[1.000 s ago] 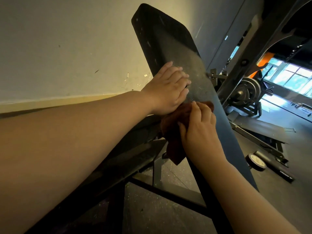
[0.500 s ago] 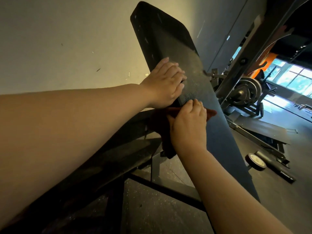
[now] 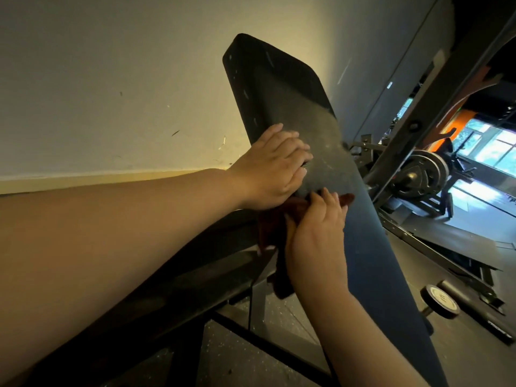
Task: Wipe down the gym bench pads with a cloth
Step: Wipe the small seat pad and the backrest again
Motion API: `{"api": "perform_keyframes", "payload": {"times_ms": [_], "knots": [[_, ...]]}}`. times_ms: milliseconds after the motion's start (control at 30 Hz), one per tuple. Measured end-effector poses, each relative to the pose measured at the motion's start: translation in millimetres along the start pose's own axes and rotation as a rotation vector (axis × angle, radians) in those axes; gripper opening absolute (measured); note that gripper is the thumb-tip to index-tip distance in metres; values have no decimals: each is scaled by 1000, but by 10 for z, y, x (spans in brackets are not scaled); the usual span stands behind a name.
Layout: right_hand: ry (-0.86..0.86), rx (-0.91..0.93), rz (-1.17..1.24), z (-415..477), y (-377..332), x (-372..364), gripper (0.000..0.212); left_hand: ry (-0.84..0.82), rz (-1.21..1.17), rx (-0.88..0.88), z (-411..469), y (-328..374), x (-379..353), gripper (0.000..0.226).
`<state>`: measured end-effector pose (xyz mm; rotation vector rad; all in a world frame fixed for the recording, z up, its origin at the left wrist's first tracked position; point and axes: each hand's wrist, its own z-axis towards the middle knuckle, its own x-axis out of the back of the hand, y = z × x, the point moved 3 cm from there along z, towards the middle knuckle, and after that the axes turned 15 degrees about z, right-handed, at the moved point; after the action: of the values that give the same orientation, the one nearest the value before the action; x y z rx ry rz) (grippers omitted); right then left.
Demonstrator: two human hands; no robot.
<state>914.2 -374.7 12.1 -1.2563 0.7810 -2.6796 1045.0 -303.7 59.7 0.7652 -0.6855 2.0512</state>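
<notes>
On the back pad: left hand lies flat, fingers close together.
Right hand: grips the dark red cloth against the pad's middle.

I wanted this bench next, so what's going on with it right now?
A person is wiping the black padded bench backrest with a dark red cloth. The right hand holds the cloth against the pad's face; the left hand rests flat just above it. A greyish, dusty-looking patch shows above both hands.
</notes>
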Motion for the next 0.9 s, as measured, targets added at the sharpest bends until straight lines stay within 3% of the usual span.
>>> {"api": "perform_keyframes", "payload": {"times_ms": [67,200,300,367,467,600,700,900], "knots": [[-1,52,-21,236,-163,-62,56,6,-59,13,11,-93,10,51],[-67,93,-19,189,-138,-10,65,106,-144,224,-23,-245,11,50],[-103,182,-207,-78,68,92,70,60,-179,179,-52,-224,-15,48],[-122,163,-210,-60,97,61,72,114,-228,207,-89,-226,10,46],[-113,117,-183,211,-96,-91,71,222,-326,367,-209,-199,33,45],[-57,215,-238,687,-481,-225,66,256,-369,459,-319,-150,-14,46],[-57,204,-156,817,-639,-213,65,285,-425,654,-336,-201,-42,40],[-316,161,-73,504,-377,106,84,250,-443,694,-542,56,-88,42]]}}
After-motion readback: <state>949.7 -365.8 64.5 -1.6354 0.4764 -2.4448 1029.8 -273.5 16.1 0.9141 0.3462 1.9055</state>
